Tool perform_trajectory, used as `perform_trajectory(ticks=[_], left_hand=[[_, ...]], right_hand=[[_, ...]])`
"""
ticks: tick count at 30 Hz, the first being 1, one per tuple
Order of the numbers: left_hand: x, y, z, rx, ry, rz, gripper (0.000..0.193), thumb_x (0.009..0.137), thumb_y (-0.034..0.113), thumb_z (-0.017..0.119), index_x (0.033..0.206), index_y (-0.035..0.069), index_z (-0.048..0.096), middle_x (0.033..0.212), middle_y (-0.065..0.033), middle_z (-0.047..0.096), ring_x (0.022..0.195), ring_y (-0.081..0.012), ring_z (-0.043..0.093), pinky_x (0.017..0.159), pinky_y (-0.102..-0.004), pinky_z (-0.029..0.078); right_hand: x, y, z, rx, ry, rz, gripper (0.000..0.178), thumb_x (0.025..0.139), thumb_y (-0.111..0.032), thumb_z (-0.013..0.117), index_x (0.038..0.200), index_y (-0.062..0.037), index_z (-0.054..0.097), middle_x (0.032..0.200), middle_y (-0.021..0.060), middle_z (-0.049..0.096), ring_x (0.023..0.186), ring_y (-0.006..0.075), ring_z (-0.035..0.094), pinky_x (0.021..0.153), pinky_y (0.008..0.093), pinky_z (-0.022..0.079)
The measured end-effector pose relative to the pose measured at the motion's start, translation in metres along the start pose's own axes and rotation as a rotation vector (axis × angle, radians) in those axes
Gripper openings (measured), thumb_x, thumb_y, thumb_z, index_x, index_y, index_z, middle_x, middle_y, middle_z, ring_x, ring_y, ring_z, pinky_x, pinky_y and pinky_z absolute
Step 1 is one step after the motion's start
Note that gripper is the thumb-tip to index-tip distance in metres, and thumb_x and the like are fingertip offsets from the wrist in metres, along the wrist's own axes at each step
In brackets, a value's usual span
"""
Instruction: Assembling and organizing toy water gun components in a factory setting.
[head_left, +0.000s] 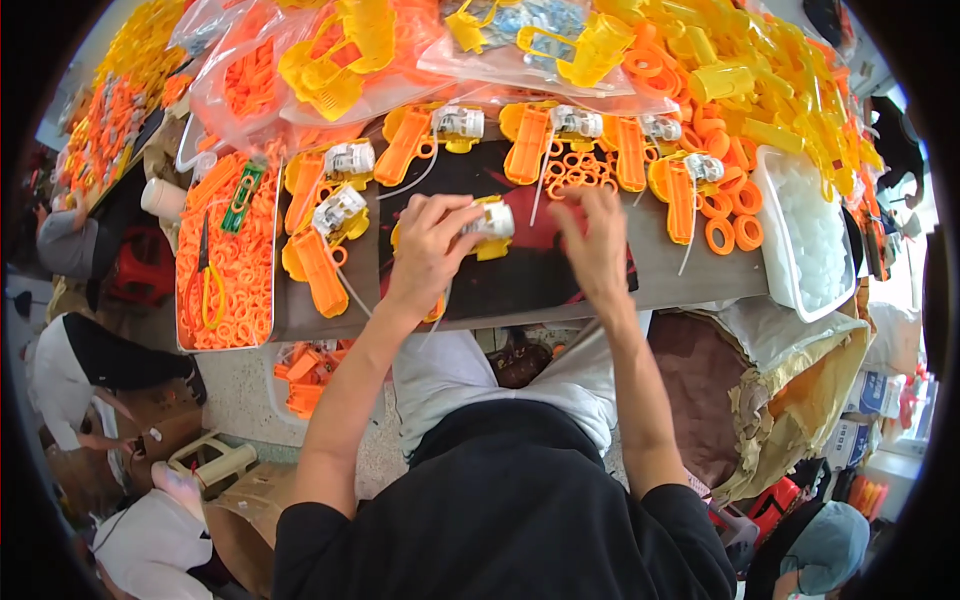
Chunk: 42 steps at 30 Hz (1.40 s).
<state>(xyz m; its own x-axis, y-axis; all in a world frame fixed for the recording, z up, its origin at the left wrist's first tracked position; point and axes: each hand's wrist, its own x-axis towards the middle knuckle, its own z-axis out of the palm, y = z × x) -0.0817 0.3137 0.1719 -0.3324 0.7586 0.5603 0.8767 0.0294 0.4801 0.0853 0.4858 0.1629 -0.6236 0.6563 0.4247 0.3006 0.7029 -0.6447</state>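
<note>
In the head view, the left hand [432,245] was closed around a toy gun [496,222], its fingers gripping the body just behind the round white end. The gun was held above a dark mat [500,292], which lay along the middle of the near edge of the table [685,280]; the handle was mostly hidden under the hand. The right hand [597,235] was blurred, fingers bent and pointing toward the far edge, near a small heap of orange rings [578,170]. Whether it held anything could not be told.

Six more toy guns [534,140], orange and yellow with white ends, lay in an arc around the mat, pale wires trailing from several. At the table's near left corner stood a white tray [179,325] of small orange parts [245,300], with yellow-handled scissors [213,300] and a green strip [243,198] on top. Toward the near right corner stood a white tub [818,311] of whitish pieces [810,220]; larger orange rings [719,236] were scattered just beside it. Along the far edge were clear plastic bags [212,95] and a pile of yellow parts [752,92].
</note>
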Motion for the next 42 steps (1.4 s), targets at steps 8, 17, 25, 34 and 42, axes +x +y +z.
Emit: perform_trajectory(ticks=[8, 17, 25, 34, 42], left_hand=[[-0.01, 0.011, -0.006, 0.056, 0.234, -0.177, 0.02, 0.09, 0.015, 0.075, 0.107, 0.006, 0.07, 0.117, -0.0094, 0.064, 0.112, -0.0293, 0.059, 0.099, -0.0431, 0.043], [-0.017, 0.025, 0.004, 0.208, 0.051, -0.21, 0.029, 0.077, 0.011, 0.08, 0.099, 0.007, 0.062, 0.125, -0.0096, 0.059, 0.116, -0.032, 0.056, 0.101, -0.0467, 0.043], [-0.021, 0.0, 0.006, 0.127, 0.053, -0.142, 0.016, 0.098, 0.018, 0.065, 0.107, 0.005, 0.06, 0.14, -0.0164, 0.057, 0.133, -0.0359, 0.05, 0.111, -0.0481, 0.037], [-0.022, 0.004, 0.013, 0.161, 0.083, -0.135, 0.019, 0.097, 0.016, 0.065, 0.112, 0.005, 0.057, 0.137, -0.0165, 0.056, 0.133, -0.0348, 0.049, 0.112, -0.0469, 0.036], [-0.004, -0.016, -0.001, -0.072, -0.022, -0.218, 0.028, 0.089, 0.024, 0.076, 0.098, 0.008, 0.054, 0.105, -0.0091, 0.055, 0.1, -0.0319, 0.053, 0.089, -0.046, 0.043]], right_hand=[[-0.014, 0.009, 0.001, -0.276, -0.112, -0.079, 0.019, 0.09, -0.02, 0.073, 0.099, -0.0064, 0.065, 0.101, 0.0083, 0.061, 0.1, 0.0301, 0.059, 0.084, 0.044, 0.041], [-0.037, -0.001, 0.003, -0.225, 0.018, -0.102, 0.015, 0.085, -0.011, 0.077, 0.097, -0.0058, 0.069, 0.103, 0.0052, 0.068, 0.095, 0.0268, 0.06, 0.085, 0.0401, 0.043], [-0.054, -0.057, 0.015, 0.026, 0.063, -0.268, 0.03, 0.077, -0.008, 0.083, 0.103, -0.0082, 0.069, 0.105, 0.004, 0.072, 0.095, 0.0244, 0.063, 0.086, 0.0386, 0.043], [-0.045, -0.065, 0.046, -0.083, 0.052, -0.38, 0.032, 0.079, -0.013, 0.081, 0.109, -0.0108, 0.071, 0.106, 0.0017, 0.068, 0.096, 0.0229, 0.061, 0.085, 0.0393, 0.043], [-0.023, -0.046, 0.027, -0.162, -0.155, -0.68, 0.031, 0.079, -0.012, 0.076, 0.109, -0.0072, 0.071, 0.109, 0.0032, 0.066, 0.098, 0.023, 0.06, 0.087, 0.0403, 0.044]])
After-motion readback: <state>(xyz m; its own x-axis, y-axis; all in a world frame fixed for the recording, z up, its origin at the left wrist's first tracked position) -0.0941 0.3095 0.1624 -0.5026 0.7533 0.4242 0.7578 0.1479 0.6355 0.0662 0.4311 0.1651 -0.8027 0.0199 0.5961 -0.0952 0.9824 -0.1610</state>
